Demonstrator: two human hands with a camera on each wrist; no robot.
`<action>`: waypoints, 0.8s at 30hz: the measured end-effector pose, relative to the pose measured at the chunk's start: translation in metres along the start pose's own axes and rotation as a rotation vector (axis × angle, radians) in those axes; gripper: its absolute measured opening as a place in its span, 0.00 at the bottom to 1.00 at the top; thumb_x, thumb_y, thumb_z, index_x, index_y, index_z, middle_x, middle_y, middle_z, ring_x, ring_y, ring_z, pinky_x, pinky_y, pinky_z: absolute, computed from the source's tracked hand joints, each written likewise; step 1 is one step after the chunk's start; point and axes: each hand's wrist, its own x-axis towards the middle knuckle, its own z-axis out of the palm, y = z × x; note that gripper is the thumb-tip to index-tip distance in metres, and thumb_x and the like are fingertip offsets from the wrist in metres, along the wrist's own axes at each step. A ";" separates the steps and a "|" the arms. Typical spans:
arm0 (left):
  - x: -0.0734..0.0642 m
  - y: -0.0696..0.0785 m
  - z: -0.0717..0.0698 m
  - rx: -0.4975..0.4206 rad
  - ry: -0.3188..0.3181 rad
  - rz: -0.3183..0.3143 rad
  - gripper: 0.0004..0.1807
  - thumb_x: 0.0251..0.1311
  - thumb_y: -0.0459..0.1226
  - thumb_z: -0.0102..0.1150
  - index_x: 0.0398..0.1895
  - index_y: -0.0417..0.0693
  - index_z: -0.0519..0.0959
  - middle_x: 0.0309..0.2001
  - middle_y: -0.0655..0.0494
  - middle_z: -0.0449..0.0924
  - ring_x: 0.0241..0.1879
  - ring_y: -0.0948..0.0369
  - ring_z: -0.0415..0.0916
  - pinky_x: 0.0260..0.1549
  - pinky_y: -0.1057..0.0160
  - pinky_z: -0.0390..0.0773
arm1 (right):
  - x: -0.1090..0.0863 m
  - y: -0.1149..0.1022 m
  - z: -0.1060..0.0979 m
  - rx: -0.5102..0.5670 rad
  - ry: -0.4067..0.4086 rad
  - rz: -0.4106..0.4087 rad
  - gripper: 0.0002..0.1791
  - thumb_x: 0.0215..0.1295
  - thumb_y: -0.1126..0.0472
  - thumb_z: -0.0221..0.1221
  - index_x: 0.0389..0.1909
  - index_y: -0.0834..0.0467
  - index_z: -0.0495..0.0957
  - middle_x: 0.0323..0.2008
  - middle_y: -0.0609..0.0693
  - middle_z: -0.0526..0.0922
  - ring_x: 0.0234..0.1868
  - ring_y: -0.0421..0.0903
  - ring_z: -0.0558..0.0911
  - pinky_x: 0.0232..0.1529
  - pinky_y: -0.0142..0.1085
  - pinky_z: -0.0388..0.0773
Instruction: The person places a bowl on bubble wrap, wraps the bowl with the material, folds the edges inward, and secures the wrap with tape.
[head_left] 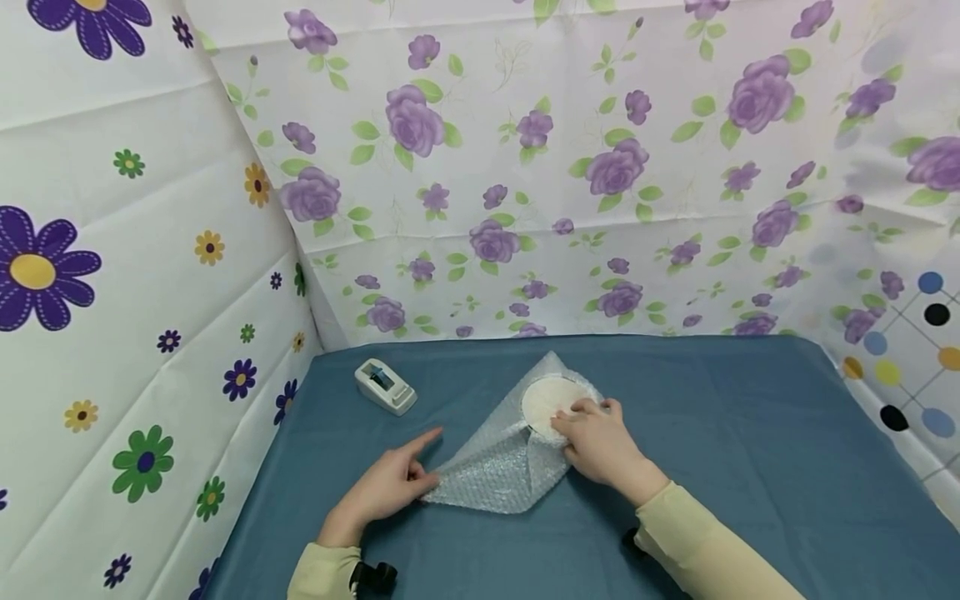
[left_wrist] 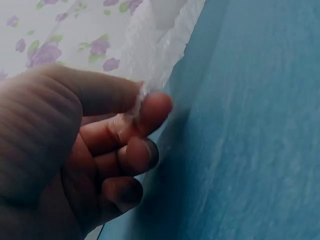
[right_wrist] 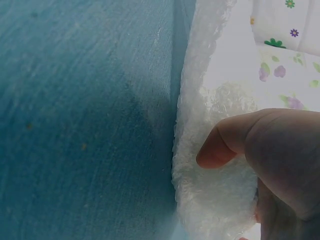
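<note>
A sheet of clear bubble wrap lies on the blue cloth, its lower part folded up over the edge of a round, flat white disc. At the wrap's left corner, my left hand pinches the film between thumb and a finger, with the index finger stretched out; the left wrist view shows the pinched film close up. My right hand holds the wrap at the disc's lower right, fingers bent over the disc. The right thumb presses on the wrap in the right wrist view, while the other fingers are mostly hidden.
A white tape dispenser stands at the back left of the blue-covered table. Flower-printed sheets hang behind the table and along its left side. A dotted sheet is at the right.
</note>
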 end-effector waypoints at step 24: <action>-0.009 -0.009 -0.012 -0.170 -0.058 0.175 0.16 0.73 0.24 0.60 0.56 0.44 0.90 0.53 0.50 0.90 0.48 0.56 0.88 0.45 0.58 0.87 | 0.000 -0.002 -0.001 0.029 -0.030 0.041 0.22 0.70 0.63 0.67 0.63 0.50 0.87 0.64 0.52 0.85 0.66 0.57 0.76 0.60 0.70 0.64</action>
